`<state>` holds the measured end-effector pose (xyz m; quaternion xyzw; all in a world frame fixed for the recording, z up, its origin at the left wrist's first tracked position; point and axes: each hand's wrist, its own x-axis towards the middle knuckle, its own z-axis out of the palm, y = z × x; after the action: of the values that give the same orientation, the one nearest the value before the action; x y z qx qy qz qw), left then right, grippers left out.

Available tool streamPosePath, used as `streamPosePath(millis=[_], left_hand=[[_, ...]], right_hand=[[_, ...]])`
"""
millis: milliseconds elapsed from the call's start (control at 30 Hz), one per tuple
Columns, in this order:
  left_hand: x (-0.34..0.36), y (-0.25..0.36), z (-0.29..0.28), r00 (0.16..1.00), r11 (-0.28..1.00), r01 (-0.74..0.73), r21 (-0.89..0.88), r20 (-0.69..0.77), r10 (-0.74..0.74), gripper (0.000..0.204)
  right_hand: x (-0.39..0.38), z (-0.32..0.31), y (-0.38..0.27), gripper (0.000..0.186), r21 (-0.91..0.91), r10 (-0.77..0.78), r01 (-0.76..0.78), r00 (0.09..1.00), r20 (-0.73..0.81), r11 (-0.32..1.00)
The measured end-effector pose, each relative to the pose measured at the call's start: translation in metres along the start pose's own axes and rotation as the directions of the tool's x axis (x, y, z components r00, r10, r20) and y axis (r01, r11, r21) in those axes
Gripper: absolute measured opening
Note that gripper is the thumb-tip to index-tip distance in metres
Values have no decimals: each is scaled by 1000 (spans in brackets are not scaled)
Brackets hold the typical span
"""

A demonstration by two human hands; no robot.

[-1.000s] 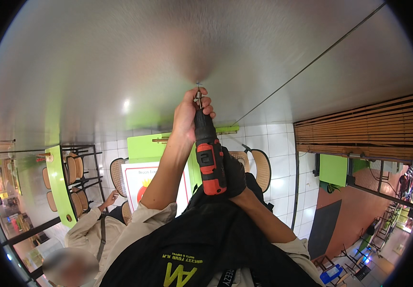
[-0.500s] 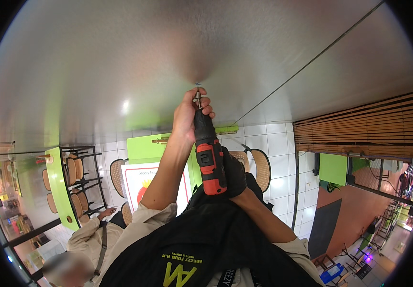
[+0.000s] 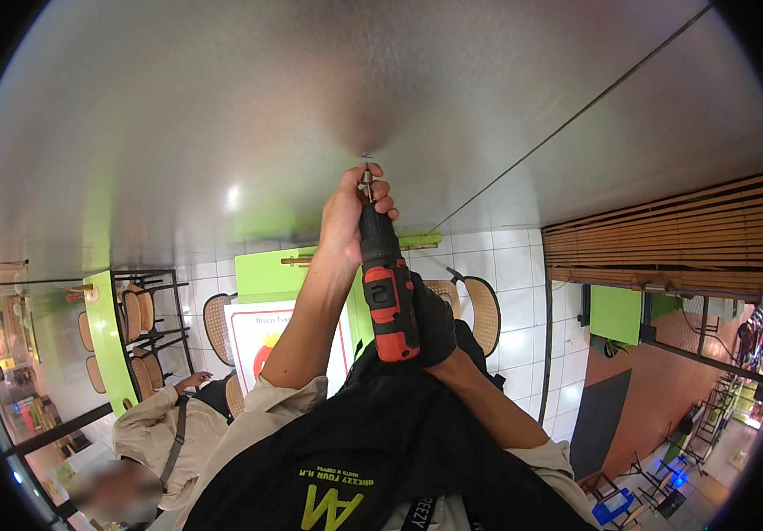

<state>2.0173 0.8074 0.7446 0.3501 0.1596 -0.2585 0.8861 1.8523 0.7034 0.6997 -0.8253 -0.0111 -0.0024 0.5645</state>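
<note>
A red-and-black cordless drill point(image 3: 388, 305) points away from me at a shiny grey wall panel point(image 3: 222, 106). My right hand point(image 3: 434, 326), in a black glove, grips the drill's handle, which is mostly hidden behind the body. Bare fingers of my left hand point(image 3: 344, 208) close around the silver bit holder point(image 3: 367, 180) ahead of the chuck. The thin tip beyond them meets or nearly meets the panel by a small blue pen mark point(image 3: 367, 157); whether it is a bit or a screw I cannot tell.
Below me stands a green table point(image 3: 266, 274) with a white printed board point(image 3: 293, 341) and rattan-backed chairs point(image 3: 481, 314) around it. To the left, another person point(image 3: 156, 434) is near a long green table point(image 3: 109, 341). Wooden slats point(image 3: 664, 230) run along the right.
My hands and the drill stay almost in place, with only a very slight shift. The other person at lower left has leaned a little further left and down.
</note>
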Motion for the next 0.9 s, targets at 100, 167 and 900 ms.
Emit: streamPosePath(millis=[100, 167, 900], left_hand=[[0, 0, 0, 1000, 1000, -1, 1, -1, 1, 15], [0, 1, 2, 1000, 1000, -2, 3, 10, 2, 15], [4, -4, -5, 1000, 1000, -14, -19, 24, 14, 17]], right_hand=[[0, 2, 3, 49, 27, 27, -28, 1000, 13, 999], [0, 9, 16, 49, 76, 73, -75, 997, 20, 994], [-1, 5, 14, 39, 43, 51, -51, 999, 7, 998]])
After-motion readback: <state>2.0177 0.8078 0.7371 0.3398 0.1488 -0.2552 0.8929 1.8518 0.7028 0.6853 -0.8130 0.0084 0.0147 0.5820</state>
